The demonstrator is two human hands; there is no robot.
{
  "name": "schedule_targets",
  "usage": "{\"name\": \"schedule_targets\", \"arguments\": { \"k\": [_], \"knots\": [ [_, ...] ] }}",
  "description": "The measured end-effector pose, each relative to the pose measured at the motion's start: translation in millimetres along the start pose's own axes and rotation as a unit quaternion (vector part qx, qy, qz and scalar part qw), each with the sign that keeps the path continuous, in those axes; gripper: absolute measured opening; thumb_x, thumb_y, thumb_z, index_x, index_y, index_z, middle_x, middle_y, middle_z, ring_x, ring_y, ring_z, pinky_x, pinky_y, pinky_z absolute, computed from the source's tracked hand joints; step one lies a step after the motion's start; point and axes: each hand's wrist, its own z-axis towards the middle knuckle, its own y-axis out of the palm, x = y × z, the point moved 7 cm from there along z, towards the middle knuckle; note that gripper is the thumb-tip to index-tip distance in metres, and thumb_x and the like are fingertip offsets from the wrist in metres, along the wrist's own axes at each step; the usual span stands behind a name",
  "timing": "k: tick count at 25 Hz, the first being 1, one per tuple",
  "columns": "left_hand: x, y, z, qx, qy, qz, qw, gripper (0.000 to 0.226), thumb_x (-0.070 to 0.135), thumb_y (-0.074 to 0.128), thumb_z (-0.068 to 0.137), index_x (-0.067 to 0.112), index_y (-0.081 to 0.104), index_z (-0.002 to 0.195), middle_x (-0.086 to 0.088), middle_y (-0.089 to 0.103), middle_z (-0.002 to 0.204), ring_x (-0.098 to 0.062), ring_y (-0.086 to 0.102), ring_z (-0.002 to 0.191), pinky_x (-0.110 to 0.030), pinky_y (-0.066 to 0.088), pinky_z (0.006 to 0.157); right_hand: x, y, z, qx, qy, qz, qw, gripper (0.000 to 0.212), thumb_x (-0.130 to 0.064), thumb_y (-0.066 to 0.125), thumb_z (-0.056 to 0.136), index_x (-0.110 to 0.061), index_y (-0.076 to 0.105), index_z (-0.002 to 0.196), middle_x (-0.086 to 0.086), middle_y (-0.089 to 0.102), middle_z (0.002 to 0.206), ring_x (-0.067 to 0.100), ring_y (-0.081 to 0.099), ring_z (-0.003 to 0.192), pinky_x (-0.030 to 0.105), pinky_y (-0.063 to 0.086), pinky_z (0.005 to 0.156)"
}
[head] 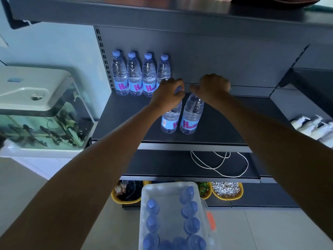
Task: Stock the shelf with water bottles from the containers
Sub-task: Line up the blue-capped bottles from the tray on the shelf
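The left hand [168, 94] reaches onto the shelf [126, 120], its fingers curled round the top of the left bottle [170, 120]. A bit of blue cap shows between the fingers. The right hand [213, 87] is curled over the top of the right bottle [191, 114] and hides its cap; it seems to grip the neck, though the hold itself is out of sight.

Both bottles stand upright on the shelf, just beside each other, nearer the front edge than the back. They are clear, with blue labels and pink lettering. At the back left of the same shelf, a row of four bottles [140, 74] stands against the rear panel, side by side, with the left hand partly in front of the fourth.

Below, on the floor in front of the shelving, sits a clear container [162, 191] with more capped bottles [191, 225] standing along its sides and near end. A white cord [219, 165] lies looped on the next shelf down. Yellow bowls [227, 192] sit on the lowest level, behind the container. A fish tank [36, 109] stands to the left of the shelving.
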Motion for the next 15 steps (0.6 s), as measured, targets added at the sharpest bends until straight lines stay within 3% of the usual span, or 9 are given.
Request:
{"name": "schedule_targets", "arguments": {
  "k": [2,4,5,6,8,11,15],
  "knots": [
    [-3,4,-4,0.034,-0.003,-0.014,0.999,0.030,0.034,0.050,0.077,0.031,0.059,0.105,-0.001,0.065,0.095,-0.027,0.061,0.092,-0.045,0.056,0.075,5,8,-3,-0.019,0.017,0.042,0.999,0.074,-0.083,0.041,0.086,-0.013,0.066,0.088,0.004,0.062,0.077,0.025,0.061,0.076,0.032,0.046,0.071],
    [-20,7,-25,0.105,-0.059,-0.099,0.988,0.053,0.033,0.066,0.079,0.031,0.051,0.130,0.000,0.062,0.111,-0.024,0.060,0.103,-0.041,0.054,0.083,11,28,-15,-0.047,0.002,0.170,0.984,0.060,-0.082,0.047,0.085,-0.025,0.062,0.096,-0.002,0.066,0.093,0.019,0.064,0.077,0.032,0.050,0.069],
    [-32,10,-43,0.138,-0.089,-0.145,0.976,0.062,0.035,0.074,0.078,0.033,0.047,0.133,0.001,0.062,0.115,-0.024,0.060,0.107,-0.040,0.054,0.087,14,42,-26,-0.057,-0.012,0.248,0.967,0.048,-0.077,0.052,0.086,-0.030,0.059,0.098,-0.004,0.068,0.098,0.015,0.065,0.074,0.032,0.052,0.065],
    [-45,18,-63,0.151,-0.113,-0.182,0.965,0.066,0.037,0.081,0.076,0.035,0.045,0.132,0.004,0.063,0.117,-0.022,0.062,0.109,-0.042,0.054,0.090,18,58,-38,-0.057,-0.020,0.315,0.947,0.042,-0.072,0.058,0.086,-0.034,0.057,0.103,-0.003,0.068,0.103,0.014,0.066,0.075,0.032,0.054,0.063],
    [-64,44,-101,0.120,-0.154,-0.220,0.956,0.071,0.032,0.088,0.072,0.035,0.044,0.128,0.011,0.066,0.117,-0.013,0.067,0.107,-0.042,0.057,0.091,27,95,-62,-0.050,-0.020,0.374,0.926,0.054,-0.061,0.071,0.081,-0.030,0.052,0.120,-0.001,0.061,0.117,0.015,0.065,0.094,0.039,0.057,0.077],
    [-72,70,-131,0.109,-0.242,-0.169,0.949,0.067,0.036,0.088,0.073,0.029,0.041,0.119,0.017,0.064,0.106,0.001,0.065,0.089,-0.032,0.058,0.082,27,148,-80,-0.078,-0.018,0.401,0.913,0.073,-0.048,0.081,0.074,-0.026,0.043,0.132,-0.004,0.054,0.126,0.013,0.061,0.108,0.044,0.057,0.093],
    [-73,83,-117,0.123,-0.258,-0.125,0.950,0.055,0.040,0.081,0.078,0.026,0.040,0.110,0.005,0.069,0.100,-0.014,0.069,0.085,-0.039,0.060,0.071,24,176,-75,-0.056,-0.038,0.419,0.906,0.067,-0.037,0.080,0.080,-0.024,0.041,0.133,-0.002,0.058,0.128,0.017,0.062,0.114,0.046,0.059,0.092]
  ]
}}
